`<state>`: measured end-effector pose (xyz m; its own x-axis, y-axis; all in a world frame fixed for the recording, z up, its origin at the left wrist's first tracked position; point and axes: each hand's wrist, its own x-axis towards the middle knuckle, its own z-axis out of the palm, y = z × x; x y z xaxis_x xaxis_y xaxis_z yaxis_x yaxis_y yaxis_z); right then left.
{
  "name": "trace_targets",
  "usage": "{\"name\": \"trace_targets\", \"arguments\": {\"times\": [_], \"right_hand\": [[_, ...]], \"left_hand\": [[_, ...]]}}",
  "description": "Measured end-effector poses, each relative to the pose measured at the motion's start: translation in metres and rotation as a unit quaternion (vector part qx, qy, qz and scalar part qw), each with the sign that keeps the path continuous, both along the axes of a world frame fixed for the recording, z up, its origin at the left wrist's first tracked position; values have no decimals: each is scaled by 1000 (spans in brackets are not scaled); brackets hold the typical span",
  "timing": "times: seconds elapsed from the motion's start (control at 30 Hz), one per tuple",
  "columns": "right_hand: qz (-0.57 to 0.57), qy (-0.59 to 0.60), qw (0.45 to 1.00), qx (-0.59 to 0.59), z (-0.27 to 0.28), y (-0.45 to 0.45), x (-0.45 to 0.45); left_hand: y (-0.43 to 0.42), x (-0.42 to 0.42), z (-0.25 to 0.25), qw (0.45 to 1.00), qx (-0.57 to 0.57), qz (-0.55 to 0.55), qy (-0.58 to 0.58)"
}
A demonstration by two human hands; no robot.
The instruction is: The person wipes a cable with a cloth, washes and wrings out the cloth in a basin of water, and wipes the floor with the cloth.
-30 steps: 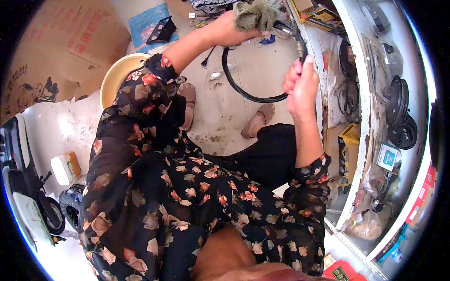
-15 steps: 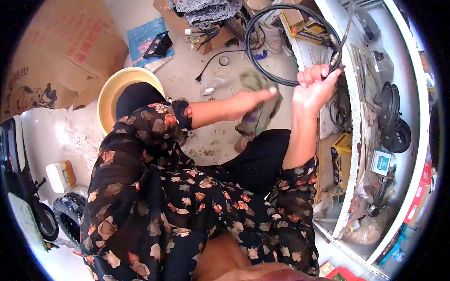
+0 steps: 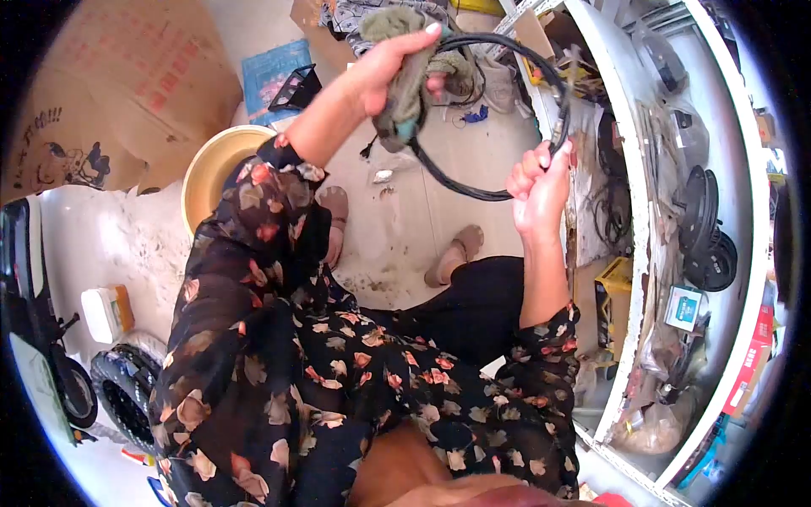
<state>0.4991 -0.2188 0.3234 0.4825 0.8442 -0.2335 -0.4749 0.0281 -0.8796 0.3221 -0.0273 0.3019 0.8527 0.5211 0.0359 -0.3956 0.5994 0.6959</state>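
A coiled black cable [image 3: 460, 188] hangs in the air in front of me, its loops bunched into a ring. My right hand [image 3: 541, 188] is closed round the lower right of the coil, close to a metal fitting [image 3: 557, 128]. At the coil's left side, my left hand [image 3: 384, 74] grips a greenish cloth [image 3: 407, 95], pressed against the loops. Its thumb points up along the cloth, and part of the cable is hidden behind the rag.
White shelving [image 3: 629, 169] stands to my right with parts and boxes. A yellow basin [image 3: 203, 173] and a large cardboard box [image 3: 127, 84] are at the left. A black basket [image 3: 296, 87] lies on a blue packet [image 3: 269, 63]. Tyres [image 3: 127, 389] lie lower left.
My left hand has moved up and away from me with the cloth, which now lies against the coil. My right hand has lowered slightly, bringing the cable down and nearer.
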Motion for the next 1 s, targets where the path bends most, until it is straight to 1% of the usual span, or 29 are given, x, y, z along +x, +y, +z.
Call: {"name": "trace_targets", "arguments": {"times": [0.07, 0.17, 0.2, 0.27, 0.3, 0.33, 0.4, 0.43, 0.47, 0.5, 0.53, 0.57, 0.6, 0.63, 0.67, 0.7, 0.73, 0.77, 0.87, 0.9, 1.0], "right_hand": [[52, -68, 996, -32, -3, -4, -7], [147, -137, 972, -121, -18, -12, -13], [173, -204, 954, -133, -29, -12, -17], [221, -332, 903, -161, -47, -19, -28], [208, -371, 892, -157, -50, -21, -27], [161, -329, 916, -161, -50, -22, -22], [70, -246, 951, -171, -43, -21, -8], [30, -197, 965, -169, -34, -19, -5], [18, -176, 972, -155, -29, -18, 0], [25, -180, 973, -143, -26, -17, 6], [33, -184, 973, -132, -25, -18, 10], [35, -176, 974, -139, -25, -18, 10], [39, -169, 974, -147, -26, -17, 9], [45, -162, 973, -155, -26, -17, 5], [-15, -172, 975, -138, -24, -14, -9], [-74, -181, 973, -119, -20, -9, -30], [-38, -180, 973, -137, -19, -13, -26], [0, -179, 972, -155, -19, -17, -21], [86, -116, 977, -158, -22, -27, -11], [73, -133, 975, -165, -22, -27, -14], [99, -176, 970, -139, -26, -34, -3]], "left_hand": [[-1, -6, 7, 983, 81, 74, 146], [-18, -2, 13, 953, 113, 101, 262], [-20, 6, 5, 957, 146, 113, 224], [8, 8, -11, 992, 38, 14, 118], [22, 14, -22, 993, -56, 45, 90], [28, 8, -14, 988, -35, 100, 114], [24, -3, 6, 988, -54, 135, 45], [21, -5, 1, 979, 45, 174, 99], [20, -6, -5, 955, 148, 208, 151], [7, -6, 10, 918, 250, 237, 199], [-9, -12, 26, 898, 290, 94, 316], [-31, 5, 9, 872, 386, 176, 246], [-42, 13, 12, 848, 495, 128, 137], [-53, 24, 2, 797, 586, 119, 88], [-66, 30, -21, 639, 725, 254, 40], [-71, 45, -40, 613, 742, 259, 78], [-73, 54, -40, 585, 759, 262, 115], [-65, 51, -41, 528, 811, 206, 144], [-49, 48, -63, 529, 818, 218, 52], [-50, 46, -60, 525, 818, 225, 61], [-42, 34, -54, 554, 784, 275, 44]]}}
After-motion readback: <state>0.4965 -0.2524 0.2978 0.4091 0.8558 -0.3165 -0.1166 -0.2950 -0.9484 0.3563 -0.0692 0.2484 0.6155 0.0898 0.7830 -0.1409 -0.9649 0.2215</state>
